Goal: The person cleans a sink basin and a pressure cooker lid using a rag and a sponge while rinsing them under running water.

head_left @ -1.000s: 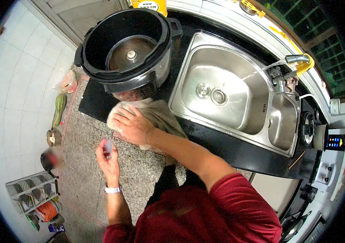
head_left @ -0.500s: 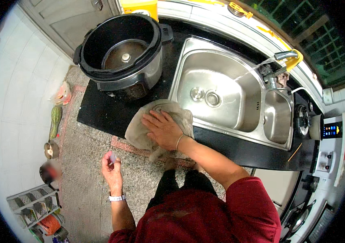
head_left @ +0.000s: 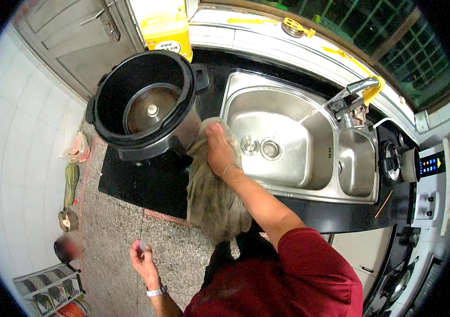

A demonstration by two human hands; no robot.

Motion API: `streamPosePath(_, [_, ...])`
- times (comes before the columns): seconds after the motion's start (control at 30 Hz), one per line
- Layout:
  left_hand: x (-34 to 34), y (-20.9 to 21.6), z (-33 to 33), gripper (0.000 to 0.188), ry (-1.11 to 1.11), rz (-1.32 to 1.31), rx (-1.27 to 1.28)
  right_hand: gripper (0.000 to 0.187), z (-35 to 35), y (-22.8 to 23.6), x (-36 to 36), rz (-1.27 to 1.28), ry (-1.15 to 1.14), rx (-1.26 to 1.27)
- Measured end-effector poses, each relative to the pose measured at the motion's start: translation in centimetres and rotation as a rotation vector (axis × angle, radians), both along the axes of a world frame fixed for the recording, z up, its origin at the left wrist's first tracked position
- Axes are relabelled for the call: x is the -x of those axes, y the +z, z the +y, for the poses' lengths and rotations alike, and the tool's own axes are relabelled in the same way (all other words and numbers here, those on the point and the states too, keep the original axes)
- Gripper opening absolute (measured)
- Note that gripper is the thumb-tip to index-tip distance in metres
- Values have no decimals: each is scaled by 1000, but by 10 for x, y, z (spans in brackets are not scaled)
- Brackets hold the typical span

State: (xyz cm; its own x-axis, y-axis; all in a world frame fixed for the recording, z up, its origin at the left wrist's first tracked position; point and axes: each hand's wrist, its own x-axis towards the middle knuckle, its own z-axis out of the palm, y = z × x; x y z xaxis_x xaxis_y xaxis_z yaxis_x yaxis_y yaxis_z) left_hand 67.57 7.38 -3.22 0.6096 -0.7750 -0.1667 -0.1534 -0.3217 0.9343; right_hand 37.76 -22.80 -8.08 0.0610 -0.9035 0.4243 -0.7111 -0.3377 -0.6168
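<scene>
My right hand (head_left: 219, 153) presses a damp grey-brown cloth (head_left: 212, 195) with its fingers close together. The cloth lies between the cooker and the sink, and its long lower part hangs over the counter's front edge. Just left of it stands a black and silver electric pressure cooker (head_left: 185, 129), lidless, with a round pale knob in the middle of its bottom. My left hand (head_left: 143, 262) is held low over the floor, pinching a small pale, translucent piece whose kind I cannot make out.
Water runs from the tap (head_left: 361, 85) into the steel double sink (head_left: 288, 191). A yellow jug (head_left: 168, 38) stands behind the cooker. On the black counter (head_left: 130, 182), a thin stick (head_left: 383, 204) lies at the right. A long green gourd (head_left: 71, 184) lies by the left wall.
My right hand has slid away from me toward the cooker, pulling the spread cloth into a longer strip. My left hand keeps its pinch, and the whole view has shifted slightly.
</scene>
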Motion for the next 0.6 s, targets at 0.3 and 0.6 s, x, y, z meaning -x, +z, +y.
streamPosePath(0.3, [35,-1,-3,33,114,68,-133,41,-148,-17,34,-54,-148,133])
streamPosePath(0.6, [70,2,-11,41,21,-55,-126,23,-264,42,105,-249,-374,-212])
